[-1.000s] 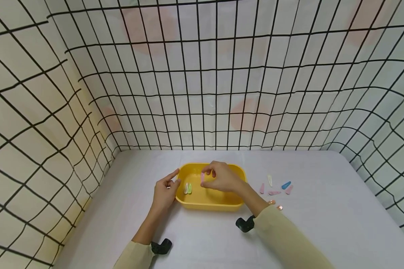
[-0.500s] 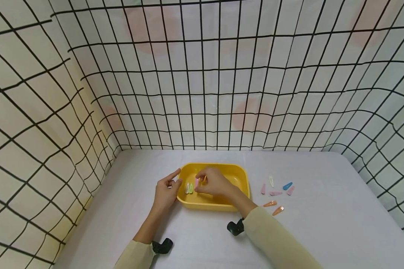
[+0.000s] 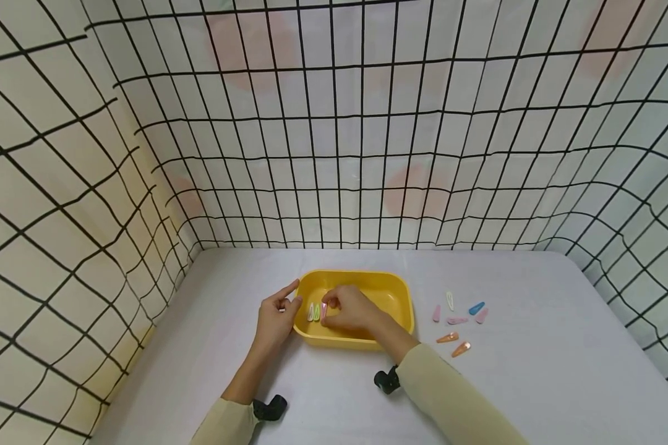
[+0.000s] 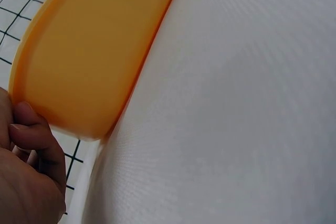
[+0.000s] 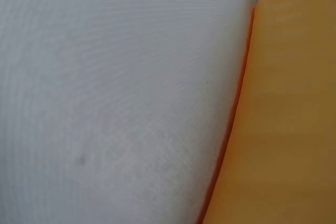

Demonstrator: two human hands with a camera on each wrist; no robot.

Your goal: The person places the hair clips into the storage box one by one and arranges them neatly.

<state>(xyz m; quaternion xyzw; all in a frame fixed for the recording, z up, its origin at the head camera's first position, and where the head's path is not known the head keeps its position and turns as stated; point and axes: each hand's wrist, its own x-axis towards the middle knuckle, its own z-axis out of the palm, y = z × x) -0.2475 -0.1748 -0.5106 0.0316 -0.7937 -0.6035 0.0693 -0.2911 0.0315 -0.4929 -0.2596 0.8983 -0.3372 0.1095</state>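
Note:
A yellow plastic tray point(image 3: 391, 304) lies on the white table in the head view. My left hand point(image 3: 275, 318) grips its left end, thumb and forefinger at the rim; the left wrist view has curled fingers against the tray's end wall. Reaching inside, my right hand point(image 3: 352, 309) pinches a pink hair clip point(image 3: 324, 309) low over the tray floor. Just left of it lie a green hair clip point(image 3: 316, 312) and a pale hair clip point(image 3: 310, 312), side by side. In the right wrist view the tray wall point(image 5: 283, 103) shows, but my right hand does not.
Right of the tray, loose hair clips lie on the table point(image 3: 534, 371): a white clip point(image 3: 449, 301), a blue clip point(image 3: 476, 308), several pink ones point(image 3: 456, 321) and two orange ones, one nearer the front point(image 3: 461, 349). Black grid netting point(image 3: 359, 154) surrounds the table's back and sides.
My right hand has moved left and lower inside the tray, bringing the pink hair clip beside the green one. My left hand has stayed at the tray's left end.

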